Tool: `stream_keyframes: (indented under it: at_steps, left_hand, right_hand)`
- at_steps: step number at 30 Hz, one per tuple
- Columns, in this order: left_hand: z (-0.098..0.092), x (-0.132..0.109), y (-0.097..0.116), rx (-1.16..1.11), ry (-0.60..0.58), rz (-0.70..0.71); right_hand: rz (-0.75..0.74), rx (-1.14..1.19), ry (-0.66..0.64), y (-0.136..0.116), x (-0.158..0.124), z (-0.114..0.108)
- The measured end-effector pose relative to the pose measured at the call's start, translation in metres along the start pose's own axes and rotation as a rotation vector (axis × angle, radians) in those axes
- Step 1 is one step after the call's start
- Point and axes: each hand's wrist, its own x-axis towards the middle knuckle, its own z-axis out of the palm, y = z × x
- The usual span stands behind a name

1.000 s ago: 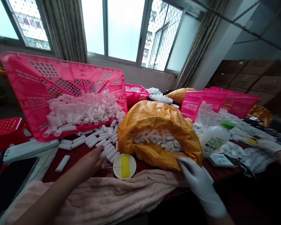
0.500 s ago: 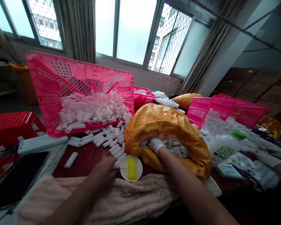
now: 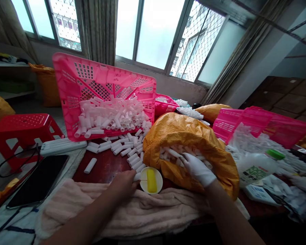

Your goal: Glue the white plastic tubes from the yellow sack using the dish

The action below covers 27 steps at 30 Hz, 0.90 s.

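My left hand (image 3: 123, 185), bare, rests on the dark red table (image 3: 104, 166) with its fingers around the end of a white plastic tube (image 3: 137, 177). Just beyond it lies a small white dish (image 3: 156, 182) holding a yellow pad (image 3: 151, 180) and a thin stick. Loose white tubes (image 3: 129, 146) spill in front of a tilted pink plastic basket (image 3: 104, 73) full of similar tubes. My right hand (image 3: 197, 169), in a white glove, lies at the mouth of an orange woven sack (image 3: 186, 129), its fingers on the white tubes (image 3: 170, 153) inside.
A pink towel (image 3: 132, 207) lies along the near table edge. Left of it are a black tablet (image 3: 38, 180) and a red stool (image 3: 22, 127). At right stand a white bottle with a green cap (image 3: 255, 168) and another pink basket (image 3: 265, 124) among heaped tubes.
My right hand has shifted rightward across the sack mouth, toward the sack's near edge. The whole scene has slid right in view as my head turned left.
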Motion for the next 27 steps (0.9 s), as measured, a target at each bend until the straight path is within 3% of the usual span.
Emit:
stream_keyframes:
  at_steps: [6,9,14,17,20,22,27]
  left_hand:
    - [-0.002,0.002,0.005,0.005,0.001,-0.002]
    - [-0.002,0.002,0.005,0.008,-0.001,-0.015]
    - [0.0,0.003,0.004,0.023,-0.003,-0.011]
    - [0.0,0.003,0.003,0.016,-0.008,-0.005]
    - [-0.001,0.003,0.003,0.011,-0.018,-0.004]
    - [-0.002,0.002,0.004,0.018,-0.023,-0.013]
    - [-0.005,0.001,0.008,0.024,-0.022,-0.004]
  right_hand:
    - [0.006,0.532,-0.086,-0.024,-0.052,0.042]
    - [0.058,0.625,-0.076,-0.026,-0.056,0.058]
    - [0.107,0.671,-0.067,-0.022,-0.053,0.056]
    - [0.059,0.585,0.009,-0.013,-0.043,0.044]
    - [0.043,0.259,0.212,-0.005,-0.026,0.028]
    - [0.016,0.054,0.275,-0.01,-0.018,0.02]
    - [-0.237,-0.046,-0.039,-0.063,-0.017,0.04]
